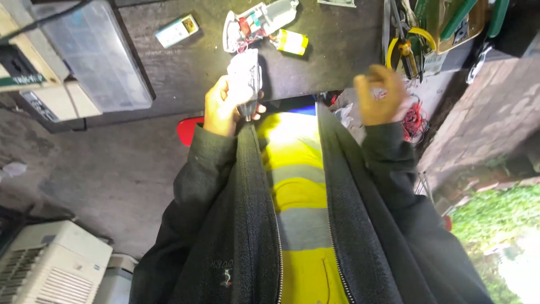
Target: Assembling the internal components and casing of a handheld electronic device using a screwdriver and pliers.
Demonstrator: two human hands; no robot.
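My left hand (221,107) grips a small white plastic housing part (244,76) at the near edge of a dark workbench (191,62). Just beyond it lies an opened white device (256,25) with red and coloured parts showing inside, and a yellow battery-like block (291,41) beside it. My right hand (379,94) hovers to the right with its fingers curled; whether something small is pinched in them I cannot tell. Black jacket sleeves and a yellow reflective vest fill the lower middle of the view.
A clear plastic compartment box (93,53) sits at the bench's left. A small white-green block (177,30) lies near the top. Yellow-handled pliers (408,50) and green-handled tools stand at the right. Red wires (415,121) hang below. A white appliance (48,264) stands on the floor.
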